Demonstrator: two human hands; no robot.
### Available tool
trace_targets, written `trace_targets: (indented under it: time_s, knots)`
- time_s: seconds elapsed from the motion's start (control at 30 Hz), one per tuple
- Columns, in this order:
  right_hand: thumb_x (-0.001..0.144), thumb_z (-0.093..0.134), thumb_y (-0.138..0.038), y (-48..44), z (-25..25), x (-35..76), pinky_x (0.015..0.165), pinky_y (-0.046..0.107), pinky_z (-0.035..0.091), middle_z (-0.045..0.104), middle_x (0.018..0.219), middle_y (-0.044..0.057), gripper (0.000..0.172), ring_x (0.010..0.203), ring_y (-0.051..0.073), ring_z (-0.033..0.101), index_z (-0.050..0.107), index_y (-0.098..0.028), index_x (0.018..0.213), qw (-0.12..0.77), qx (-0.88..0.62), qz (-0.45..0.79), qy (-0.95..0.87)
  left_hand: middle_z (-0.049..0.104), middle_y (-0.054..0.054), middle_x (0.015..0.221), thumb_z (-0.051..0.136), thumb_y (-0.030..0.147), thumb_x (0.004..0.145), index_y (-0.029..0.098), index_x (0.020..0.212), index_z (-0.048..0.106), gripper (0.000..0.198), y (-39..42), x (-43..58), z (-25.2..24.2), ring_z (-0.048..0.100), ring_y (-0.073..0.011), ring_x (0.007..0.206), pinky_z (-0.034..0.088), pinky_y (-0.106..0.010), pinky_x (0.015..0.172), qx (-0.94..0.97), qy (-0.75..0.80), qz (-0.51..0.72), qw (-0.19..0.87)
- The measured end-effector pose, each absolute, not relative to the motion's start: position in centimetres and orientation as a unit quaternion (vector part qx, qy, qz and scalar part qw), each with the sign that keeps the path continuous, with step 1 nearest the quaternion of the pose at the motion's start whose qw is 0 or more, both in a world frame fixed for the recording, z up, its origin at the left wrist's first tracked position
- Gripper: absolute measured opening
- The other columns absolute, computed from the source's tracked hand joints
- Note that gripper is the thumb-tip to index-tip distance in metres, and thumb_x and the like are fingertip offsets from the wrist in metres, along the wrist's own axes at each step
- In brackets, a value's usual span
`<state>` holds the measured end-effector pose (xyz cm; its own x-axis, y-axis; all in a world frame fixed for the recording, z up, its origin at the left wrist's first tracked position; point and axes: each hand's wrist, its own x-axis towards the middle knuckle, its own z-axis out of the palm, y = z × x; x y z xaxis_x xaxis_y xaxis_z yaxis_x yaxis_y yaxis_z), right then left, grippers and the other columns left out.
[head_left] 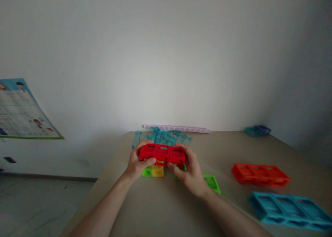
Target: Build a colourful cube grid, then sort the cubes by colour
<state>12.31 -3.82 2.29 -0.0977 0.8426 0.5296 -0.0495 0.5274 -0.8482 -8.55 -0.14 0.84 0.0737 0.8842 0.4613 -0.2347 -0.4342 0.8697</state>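
Observation:
Between my two hands is a red plastic block frame [163, 154], long and boxy with three openwork sections. My left hand [137, 162] grips its left end, thumb along the front lower edge and fingers behind. Around the right end closes my right hand [188, 171], its thumb at the lower edge. Behind and below the red frame, partly hidden by it, are a yellow block [158, 171] and a green block [147, 172]. A light green frame [212, 183] shows beside my right wrist.
An orange three-section frame [260, 174] and a blue one [290, 209] lie at the right of the table [160, 209]. Translucent blue pieces [163, 136] are heaped at the back, before a patterned purple strip [181, 128]. Small containers [258, 130] stand in the far right corner by the wall.

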Motion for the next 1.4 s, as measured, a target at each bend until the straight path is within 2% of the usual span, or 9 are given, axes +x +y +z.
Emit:
trace_targets:
  time_s: [0.27, 0.47, 0.67, 0.8, 0.9, 1.0, 1.2, 1.4]
  knots:
    - [0.077, 0.070, -0.021, -4.0, 2.6, 12.4, 0.084, 0.031, 0.055, 0.061, 0.109, 0.004, 0.049, 0.095, 0.018, 0.062, 0.046, -0.026, 0.120, 0.593, -0.312, 0.363, -0.647, 0.071, -0.004, 0.094, 0.083, 0.021, 0.058, 0.021, 0.111, 0.062, 0.057, -0.1, -8.5, 1.0, 0.068, -0.0190, 0.079, 0.055, -0.030, 0.074, 0.584, 0.289, 0.625, 0.430]
    - [0.081, 0.069, -0.029, -3.8, 2.5, 12.6, 0.085, 0.034, 0.054, 0.059, 0.116, 0.006, 0.048, 0.100, 0.020, 0.061, 0.045, -0.027, 0.122, 0.588, -0.350, 0.326, -0.652, 0.071, -0.004, 0.095, 0.082, 0.023, 0.060, 0.022, 0.114, 0.060, 0.058, -0.2, -8.2, 1.2, 0.068, -0.0199, 0.080, 0.055, -0.031, 0.075, 0.577, 0.306, 0.638, 0.408]
    - [0.085, 0.065, -0.028, -3.0, 2.1, 12.9, 0.080, 0.036, 0.051, 0.058, 0.115, 0.007, 0.034, 0.104, 0.023, 0.058, 0.052, -0.027, 0.117, 0.606, -0.394, 0.191, -0.664, 0.070, -0.001, 0.094, 0.083, 0.020, 0.060, 0.029, 0.131, 0.045, 0.080, -0.1, -7.8, 1.7, 0.069, -0.0179, 0.075, 0.056, -0.029, 0.072, 0.553, 0.292, 0.666, 0.406]
    - [0.087, 0.062, -0.024, -2.8, 2.2, 13.0, 0.075, 0.033, 0.052, 0.057, 0.115, 0.007, 0.025, 0.102, 0.021, 0.058, 0.055, -0.027, 0.111, 0.624, -0.375, 0.191, -0.658, 0.069, -0.003, 0.100, 0.083, 0.022, 0.061, 0.025, 0.123, 0.051, 0.070, -0.1, -7.9, 1.8, 0.068, -0.0196, 0.084, 0.055, -0.031, 0.079, 0.568, 0.302, 0.661, 0.385]
    - [0.087, 0.058, -0.017, -3.0, 2.7, 13.2, 0.085, 0.036, 0.050, 0.055, 0.119, 0.007, 0.014, 0.110, 0.022, 0.056, 0.059, -0.025, 0.098, 0.638, -0.362, 0.151, -0.663, 0.066, -0.007, 0.111, 0.084, 0.021, 0.061, 0.022, 0.113, 0.058, 0.058, -0.2, -7.9, 1.8, 0.065, -0.0230, 0.100, 0.052, -0.034, 0.088, 0.620, 0.313, 0.638, 0.332]
    - [0.088, 0.053, -0.011, -3.4, 3.4, 13.4, 0.094, 0.041, 0.045, 0.055, 0.121, 0.007, 0.016, 0.116, 0.023, 0.053, 0.061, -0.025, 0.088, 0.645, -0.349, 0.099, -0.673, 0.061, -0.008, 0.119, 0.082, 0.017, 0.063, 0.023, 0.109, 0.061, 0.051, -0.3, -7.7, 1.8, 0.059, -0.0241, 0.112, 0.049, -0.035, 0.094, 0.674, 0.299, 0.630, 0.244]
    - [0.085, 0.051, -0.004, -3.7, 3.4, 13.3, 0.096, 0.042, 0.046, 0.052, 0.130, 0.008, 0.022, 0.118, 0.023, 0.054, 0.062, -0.023, 0.088, 0.648, -0.300, 0.075, -0.696, 0.059, -0.008, 0.115, 0.077, 0.010, 0.069, 0.025, 0.111, 0.060, 0.047, 0.4, -7.9, 1.1, 0.061, -0.0222, 0.105, 0.051, -0.036, 0.088, 0.709, 0.255, 0.648, 0.108]
    - [0.084, 0.051, -0.003, -3.8, 3.2, 13.3, 0.098, 0.043, 0.045, 0.050, 0.133, 0.008, 0.024, 0.120, 0.024, 0.053, 0.062, -0.023, 0.089, 0.648, -0.292, 0.084, -0.699, 0.059, -0.009, 0.118, 0.075, 0.010, 0.072, 0.025, 0.111, 0.060, 0.045, 0.6, -8.4, 0.9, 0.060, -0.0251, 0.107, 0.050, -0.042, 0.090, 0.716, 0.242, 0.651, 0.065]
